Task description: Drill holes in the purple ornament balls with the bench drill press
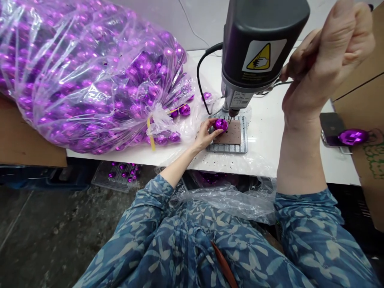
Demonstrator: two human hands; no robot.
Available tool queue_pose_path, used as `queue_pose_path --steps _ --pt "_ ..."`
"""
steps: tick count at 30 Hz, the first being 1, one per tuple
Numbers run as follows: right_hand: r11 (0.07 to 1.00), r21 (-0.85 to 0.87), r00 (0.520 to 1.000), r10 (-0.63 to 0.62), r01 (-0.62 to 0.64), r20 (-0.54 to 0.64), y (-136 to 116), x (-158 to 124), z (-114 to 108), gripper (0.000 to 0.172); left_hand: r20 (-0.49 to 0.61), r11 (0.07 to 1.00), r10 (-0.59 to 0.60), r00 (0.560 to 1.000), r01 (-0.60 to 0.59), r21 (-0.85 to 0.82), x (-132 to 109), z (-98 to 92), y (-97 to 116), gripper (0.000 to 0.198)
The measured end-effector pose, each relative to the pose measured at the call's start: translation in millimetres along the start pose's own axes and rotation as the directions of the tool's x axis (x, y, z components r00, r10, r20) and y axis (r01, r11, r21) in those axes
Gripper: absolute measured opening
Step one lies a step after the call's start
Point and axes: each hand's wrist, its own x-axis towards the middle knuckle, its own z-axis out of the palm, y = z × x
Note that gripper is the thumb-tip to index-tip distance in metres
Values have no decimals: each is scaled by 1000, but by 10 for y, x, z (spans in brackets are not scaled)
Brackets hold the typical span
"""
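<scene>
Between the thumb and fingers of my left hand (206, 134) is a shiny purple faceted ball (221, 125), held over a brown board (232, 135) on the metal base (244, 146) of a bench drill press. The drill bit (230, 119) points down right beside the ball; whether they touch I cannot tell. My right hand (336, 52) is raised at the upper right, closed around the drill press's handle (311, 60), of which only a bit of red shows. The black drill press head (264, 40) with a yellow warning label hides part of the table behind it.
A big clear bag (90, 80) of purple balls fills the left of the white table (264, 140). Loose purple balls (184, 109) lie by its tied neck. A phone (331, 128) and another purple ball (353, 137) are at right. Below, a tray (115, 180) holds several small balls.
</scene>
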Motion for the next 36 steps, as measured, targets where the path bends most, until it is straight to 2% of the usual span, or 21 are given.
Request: queue_pose_path --steps 6,12,16,21,26,29,36 --pt "1000 -21 1000 0 0 11 2 -3 -4 77 50 992 46 998 -51 114 7 53 -23 48" --pt "999 -48 1000 -9 10 17 -12 -2 11 81 82 944 164 983 -180 275 41 94 -33 48" --pt "996 -86 1000 -10 12 16 16 -1 -9 80 135 930 193 972 -225 290 7 186 10 50" --pt "1000 -27 1000 -11 12 21 15 6 -14 81 126 955 154 980 -181 236 -28 261 21 49" --pt "1000 0 1000 3 -3 25 -10 0 3 84 140 942 137 981 -172 287 -22 237 -11 53" --pt "1000 -4 1000 -14 14 0 -31 -74 -3 88 155 932 144 977 -187 311 -30 225 -11 54" --pt "998 -14 995 -68 67 -78 -9 -319 -57 83 124 939 131 984 -163 304 -50 248 28 55"
